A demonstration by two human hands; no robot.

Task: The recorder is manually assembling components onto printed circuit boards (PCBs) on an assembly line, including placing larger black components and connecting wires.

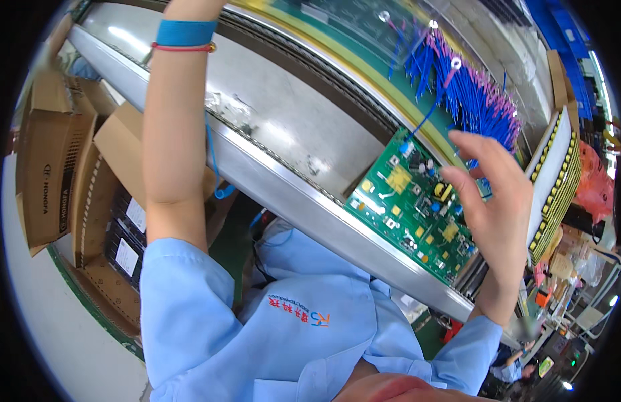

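My right hand (494,194) hovers at the right edge of a green circuit board (370,208), thumb and index finger apart, with nothing seen between them. The board carries several yellow, blue and black components and lies on the conveyor line. A blue wire (427,119) with a ring terminal runs up from the board's far corner. Beyond my right hand lies a thick bunch of blue wires (468,100) with pink ends. My left arm reaches to the far left, wearing a blue wrist strap (185,32); its hand is cut off by the upper edge, fingers hidden.
The conveyor's metal rail (283,177) runs between my body and the board, with a chain along it. Open cardboard boxes (62,154) stand at the left. A rack with a yellow-and-black edge (558,187) stands on the right. A blue cord (213,154) hangs beside my left arm.
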